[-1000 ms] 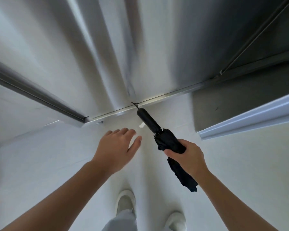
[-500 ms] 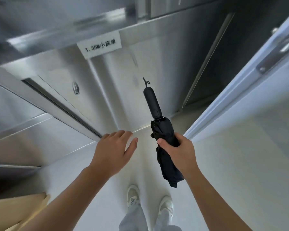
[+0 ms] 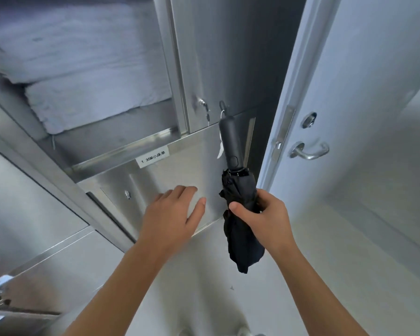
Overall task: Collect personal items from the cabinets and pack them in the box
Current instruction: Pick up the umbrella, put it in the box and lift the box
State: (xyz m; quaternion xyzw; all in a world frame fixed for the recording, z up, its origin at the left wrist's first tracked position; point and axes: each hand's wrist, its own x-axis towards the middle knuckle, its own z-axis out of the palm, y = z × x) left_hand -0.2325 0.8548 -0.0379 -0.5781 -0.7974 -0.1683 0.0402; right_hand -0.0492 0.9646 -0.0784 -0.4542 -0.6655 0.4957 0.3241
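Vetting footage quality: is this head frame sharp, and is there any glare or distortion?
Head view: umbrella, left hand and right hand are sharp; the folded linen upper left looks soft; wide-angle lens splays the door edges; steel cabinet shows mild sheen only.

Left hand [image 3: 172, 214] flat, right hand [image 3: 262, 220] curled
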